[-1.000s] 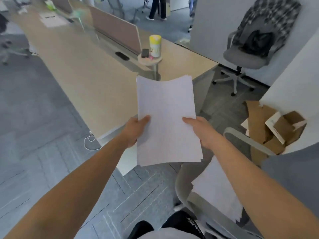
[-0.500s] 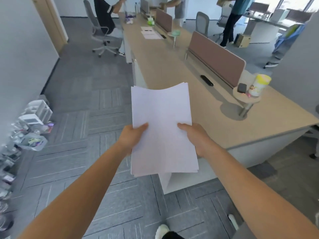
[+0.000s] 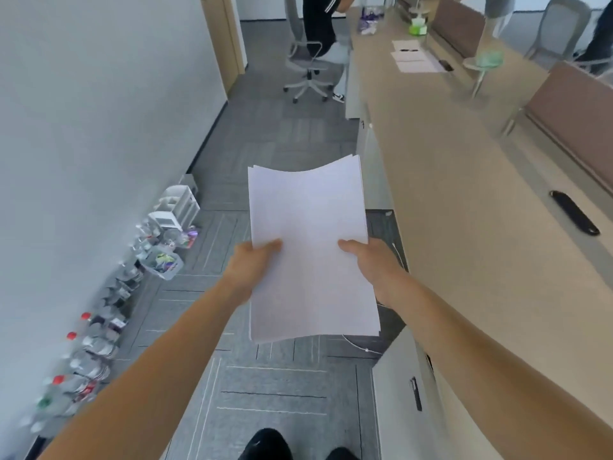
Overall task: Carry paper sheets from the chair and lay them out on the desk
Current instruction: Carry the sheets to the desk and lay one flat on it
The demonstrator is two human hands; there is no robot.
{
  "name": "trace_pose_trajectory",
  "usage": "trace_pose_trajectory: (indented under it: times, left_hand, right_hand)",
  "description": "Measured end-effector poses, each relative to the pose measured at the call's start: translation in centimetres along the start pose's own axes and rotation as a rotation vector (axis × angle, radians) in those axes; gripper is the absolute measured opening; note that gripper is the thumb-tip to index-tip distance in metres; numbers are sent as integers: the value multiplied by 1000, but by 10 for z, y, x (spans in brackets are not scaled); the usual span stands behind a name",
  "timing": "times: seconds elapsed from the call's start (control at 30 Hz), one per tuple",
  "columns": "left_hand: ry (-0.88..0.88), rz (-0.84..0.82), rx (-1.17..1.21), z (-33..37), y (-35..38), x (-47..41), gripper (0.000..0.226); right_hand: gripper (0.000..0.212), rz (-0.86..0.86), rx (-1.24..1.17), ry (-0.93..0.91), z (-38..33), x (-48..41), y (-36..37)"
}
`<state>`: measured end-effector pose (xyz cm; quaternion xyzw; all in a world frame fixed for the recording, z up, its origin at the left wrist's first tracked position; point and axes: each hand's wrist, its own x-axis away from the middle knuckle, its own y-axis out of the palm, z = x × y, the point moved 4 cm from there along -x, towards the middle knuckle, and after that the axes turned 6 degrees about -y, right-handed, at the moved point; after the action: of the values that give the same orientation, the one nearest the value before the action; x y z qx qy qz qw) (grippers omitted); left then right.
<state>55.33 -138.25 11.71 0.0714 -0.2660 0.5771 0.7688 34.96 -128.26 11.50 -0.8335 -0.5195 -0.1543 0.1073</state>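
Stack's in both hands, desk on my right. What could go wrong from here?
1. The paper stack is fanned at its far edge and gripped only at its sides by the left hand and right hand; a sheet could slide out.
2. A white cable lies on the floor beside the desk, close to the walking path; it might snag a step.

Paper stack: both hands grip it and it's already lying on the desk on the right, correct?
Not lying there. The left hand and right hand grip the paper stack, but the head view shows it held in the air over the carpet, beside the desk.
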Motion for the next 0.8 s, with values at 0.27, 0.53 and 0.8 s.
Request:
trace_pose_trajectory:
  times: [0.27,0.53,0.8]
  left_hand:
    - [-10,-58,51,85,-45,-182,17]
    - [70,-179,-17,211,-43,-357,15]
    - [197,-264,-76,314,-5,-528,18]
  right_hand:
    - [62,-39,63,-4,-70,-185,70]
    - [23,136,50,-21,-157,-337,90]
    - [17,255,101,-103,-223,-516,70]
